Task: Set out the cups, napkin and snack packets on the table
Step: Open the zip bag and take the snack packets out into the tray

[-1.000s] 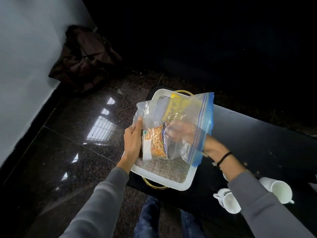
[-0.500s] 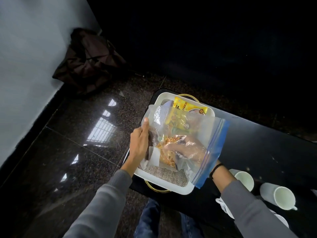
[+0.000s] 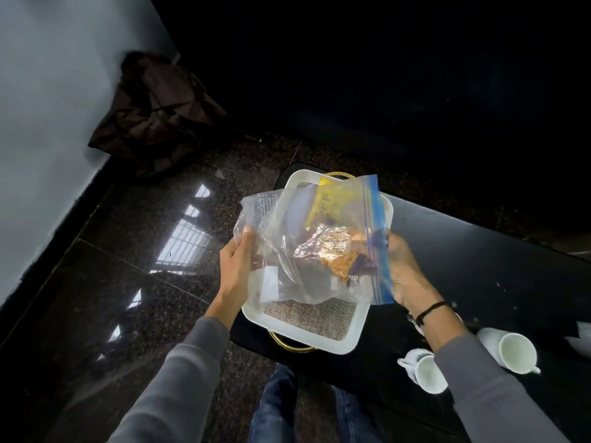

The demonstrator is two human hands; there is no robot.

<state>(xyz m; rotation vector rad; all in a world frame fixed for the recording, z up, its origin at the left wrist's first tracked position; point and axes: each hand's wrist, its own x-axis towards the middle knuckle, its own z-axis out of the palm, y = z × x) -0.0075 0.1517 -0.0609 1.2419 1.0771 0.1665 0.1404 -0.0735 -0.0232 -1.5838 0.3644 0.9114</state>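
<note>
dark glossy speckled floor fills the left and bottom, with window light reflected in it. a black table runs from centre to the right edge. a dark brown bag slumps against the pale wall at upper left.

a white tray with gold handles sits at the table's near-left corner, a woven mat lining its bottom. a yellow snack packet lies in the tray's far end, seen partly through plastic.

a clear zip bag with a blue seal strip down its right edge is held above the tray, crumpled and partly collapsed. inside it: a shiny packet of orange snacks near the right side, plus a small white piece at lower left, cannot tell what it is.

left hand pinches the bag's left edge, thumb on top, fingers behind the plastic. right hand is closed on the bag's blue-strip edge, so the snacks sit between both hands, closer to the right one. a black band is on the right wrist; both sleeves are grey.

two white cups lie on the table at lower right, near the right forearm, openings facing the camera; the second cup is further right, just beside the sleeve. blue jeans show below the table edge.
</note>
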